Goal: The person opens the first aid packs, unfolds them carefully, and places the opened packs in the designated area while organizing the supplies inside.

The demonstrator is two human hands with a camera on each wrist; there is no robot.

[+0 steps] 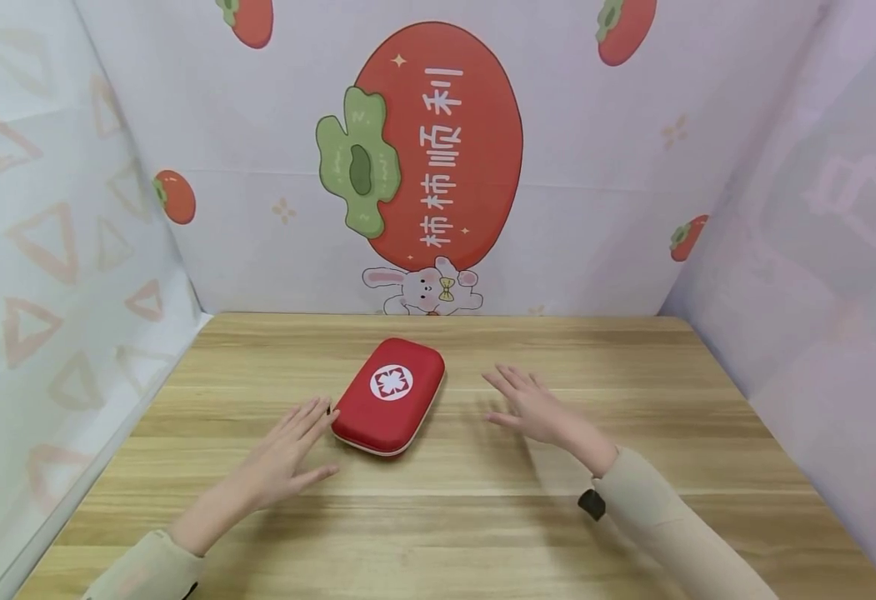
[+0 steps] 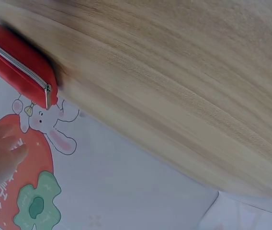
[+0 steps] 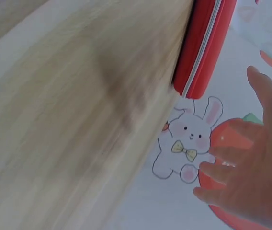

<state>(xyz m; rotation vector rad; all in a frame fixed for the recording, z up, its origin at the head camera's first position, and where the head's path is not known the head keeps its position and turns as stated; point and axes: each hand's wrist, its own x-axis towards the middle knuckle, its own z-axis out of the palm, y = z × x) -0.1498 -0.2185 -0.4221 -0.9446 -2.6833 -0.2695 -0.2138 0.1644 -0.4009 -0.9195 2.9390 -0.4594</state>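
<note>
A red zippered first-aid case with a white round emblem on its lid lies closed on the wooden table. Its zipper and metal pull show in the left wrist view, where part of the case is cut off by the frame. My left hand hovers at the case's near left corner, fingers extended; whether they touch it I cannot tell. To the right of the case, apart from it, my right hand is held above the table with fingers spread. Neither hand holds anything.
The wood-grain table runs back to a white cloth backdrop printed with persimmons and a rabbit. Cloth walls stand along the left and right sides. A small black item is at the right sleeve's cuff.
</note>
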